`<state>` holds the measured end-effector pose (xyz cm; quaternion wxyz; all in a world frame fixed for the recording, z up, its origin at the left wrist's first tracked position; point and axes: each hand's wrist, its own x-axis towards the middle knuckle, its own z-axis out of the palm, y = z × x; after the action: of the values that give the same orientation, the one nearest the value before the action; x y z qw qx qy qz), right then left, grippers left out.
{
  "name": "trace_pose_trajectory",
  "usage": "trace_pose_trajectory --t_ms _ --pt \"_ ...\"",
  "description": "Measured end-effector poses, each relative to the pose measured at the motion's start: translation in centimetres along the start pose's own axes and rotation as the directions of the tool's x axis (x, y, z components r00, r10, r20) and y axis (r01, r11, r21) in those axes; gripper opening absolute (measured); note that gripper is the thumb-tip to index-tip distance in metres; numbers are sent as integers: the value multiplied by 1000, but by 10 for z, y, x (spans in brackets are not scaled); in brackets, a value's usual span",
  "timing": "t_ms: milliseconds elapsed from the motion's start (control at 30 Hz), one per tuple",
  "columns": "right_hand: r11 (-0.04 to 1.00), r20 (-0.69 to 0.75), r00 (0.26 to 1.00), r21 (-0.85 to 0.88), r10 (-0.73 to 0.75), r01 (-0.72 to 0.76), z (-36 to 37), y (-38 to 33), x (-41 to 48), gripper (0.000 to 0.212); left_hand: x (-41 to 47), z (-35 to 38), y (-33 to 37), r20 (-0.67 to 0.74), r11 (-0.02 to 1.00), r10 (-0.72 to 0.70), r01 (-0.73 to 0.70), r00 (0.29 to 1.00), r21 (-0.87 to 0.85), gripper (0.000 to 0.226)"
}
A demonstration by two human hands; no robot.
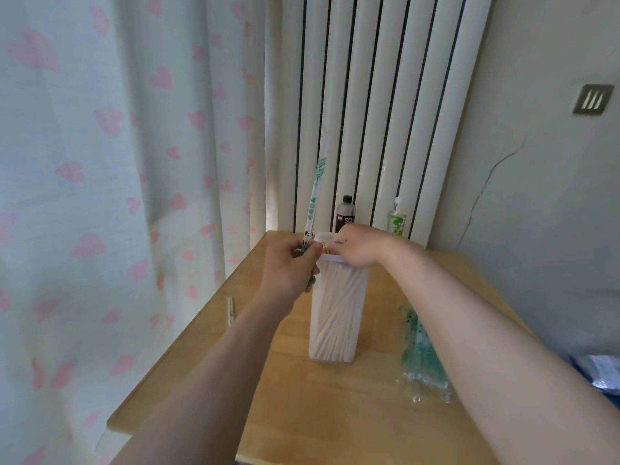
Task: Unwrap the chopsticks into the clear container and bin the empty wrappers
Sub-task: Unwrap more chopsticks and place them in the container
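Observation:
A tall clear container [335, 317] stands on the wooden table [335, 414], packed with several bare wooden chopsticks. My left hand [288, 270] grips the lower end of a green-and-white chopstick wrapper [313, 203] that sticks up beside the container's rim. My right hand [357, 246] sits at the container's mouth with curled fingers, pinching chopstick tips there. A pile of wrapped chopsticks in clear and green wrappers [424, 357] lies on the table to the right, partly behind my right forearm.
A dark bottle [345, 213] and a green-labelled bottle [397, 218] stand at the table's back edge before a white radiator [369, 95]. A heart-print curtain [117, 162] hangs left. A small wooden piece [230, 310] lies near the table's left edge.

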<state>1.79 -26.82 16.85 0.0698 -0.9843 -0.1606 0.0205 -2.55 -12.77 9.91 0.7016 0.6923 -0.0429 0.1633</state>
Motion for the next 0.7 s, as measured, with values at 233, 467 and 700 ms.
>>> trace_pose_trajectory --t_ms 233,467,700 --pt "999 84 996 -6 33 -32 -4 -3 3 33 -3 1 4 10 1000 -17 17 1000 7 14" --pt "902 -321 947 414 18 123 5 12 -9 35 -11 5 17 63 999 17 -19 998 31 18" --pt "493 -349 932 830 97 260 -14 51 -54 23 -33 49 24 353 992 -2 -43 936 120 26"
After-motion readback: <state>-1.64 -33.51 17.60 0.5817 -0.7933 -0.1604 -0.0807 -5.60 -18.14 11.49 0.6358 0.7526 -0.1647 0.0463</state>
